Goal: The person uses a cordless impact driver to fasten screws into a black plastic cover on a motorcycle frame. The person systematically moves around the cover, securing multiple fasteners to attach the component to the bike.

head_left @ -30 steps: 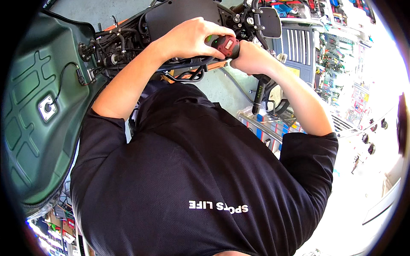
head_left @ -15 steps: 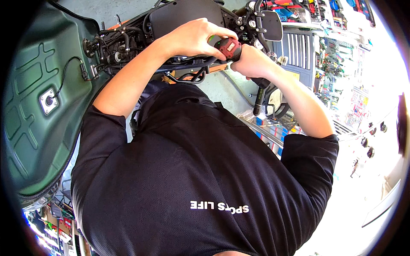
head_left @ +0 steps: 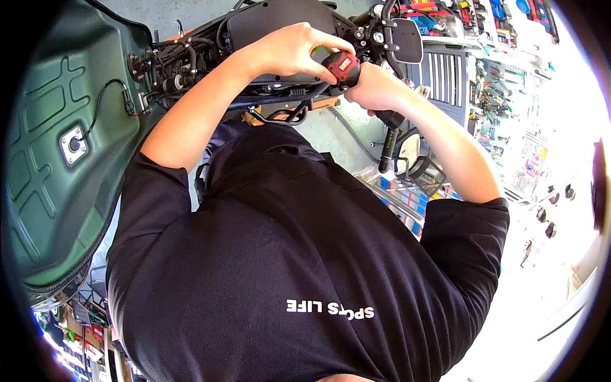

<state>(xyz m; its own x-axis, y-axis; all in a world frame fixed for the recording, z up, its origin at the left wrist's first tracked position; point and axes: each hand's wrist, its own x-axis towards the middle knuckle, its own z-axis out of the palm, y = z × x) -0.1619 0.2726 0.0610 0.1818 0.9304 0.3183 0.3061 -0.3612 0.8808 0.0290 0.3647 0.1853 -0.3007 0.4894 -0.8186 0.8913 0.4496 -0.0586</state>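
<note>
Pale grey floor (head_left: 334, 137) showed around a stripped-down motorcycle (head_left: 280, 28), in a workshop washed out by glare toward the right. Just above the motorcycle's near side, close to its handlebar end, was a red-and-black tool (head_left: 344, 67), held between both hands. The left hand (head_left: 298, 52) was curved about the tool's left end, thumb below and a finger above, with a green patch visible in the gap. The right hand (head_left: 375, 89) was closed in a fist about the other end, its palm side hidden. Below the right hand a black handlebar grip (head_left: 387, 149) pointed down, and a dark rectangular piece (head_left: 406, 41) stood beyond it. Past these were a blue-grey cabinet (head_left: 442, 79) and racks of tools (head_left: 493, 95). Well to the left leaned a green moulded shell (head_left: 44, 181), a black cable (head_left: 98, 109) running to a metal plate (head_left: 74, 145) on it. A black shirt (head_left: 280, 248) filled the foreground.
</note>
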